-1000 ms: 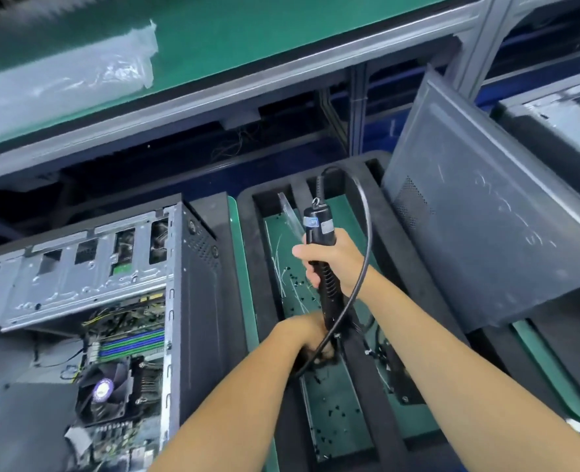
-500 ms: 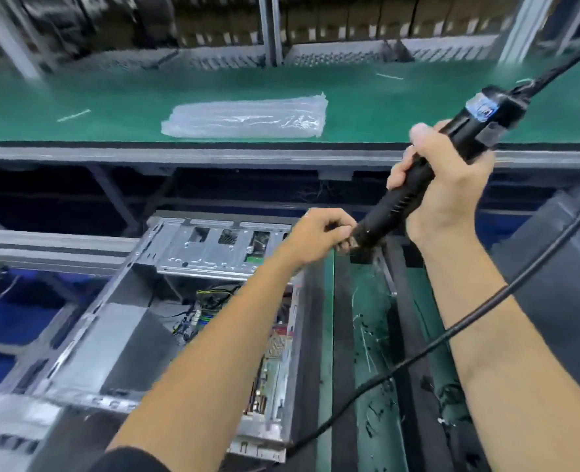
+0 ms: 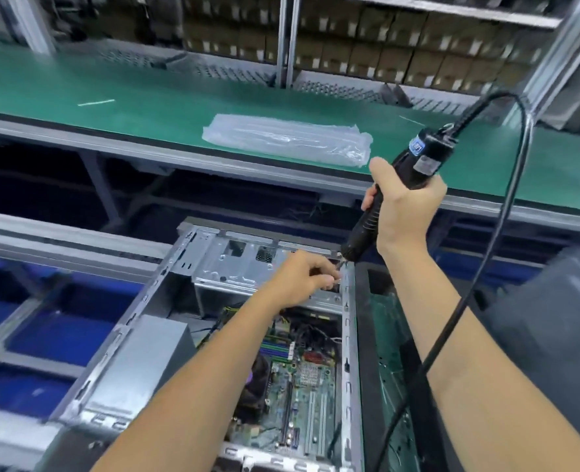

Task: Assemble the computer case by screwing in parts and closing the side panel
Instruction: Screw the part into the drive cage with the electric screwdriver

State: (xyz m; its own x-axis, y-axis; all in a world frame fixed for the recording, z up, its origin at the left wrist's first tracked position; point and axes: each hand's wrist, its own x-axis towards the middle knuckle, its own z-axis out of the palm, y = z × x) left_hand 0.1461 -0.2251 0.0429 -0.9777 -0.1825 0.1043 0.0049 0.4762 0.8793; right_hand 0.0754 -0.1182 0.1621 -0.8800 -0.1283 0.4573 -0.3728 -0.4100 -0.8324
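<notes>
An open computer case (image 3: 139,338) lies on its side in the lower middle, its motherboard (image 3: 299,396) and grey drive cage (image 3: 234,264) exposed. My right hand (image 3: 402,202) grips a black electric screwdriver (image 3: 394,185), tilted down to the left, its tip at the case's upper right corner. My left hand (image 3: 302,279) has curled fingers pinched at that tip, by the case's right rail; what it pinches is too small to see. A dark side panel (image 3: 547,335) leans at the right edge.
The screwdriver's black cable (image 3: 479,267) loops up and down past my right forearm. A black tray with a green bottom (image 3: 389,352) sits right of the case. A clear plastic bag (image 3: 288,139) lies on the green conveyor (image 3: 111,97) behind. Blue bins (image 3: 47,332) are at left.
The view swung left from the tray to the open case. Both hands carried the screwdriver up and over, and its tip now meets the case's upper right corner.
</notes>
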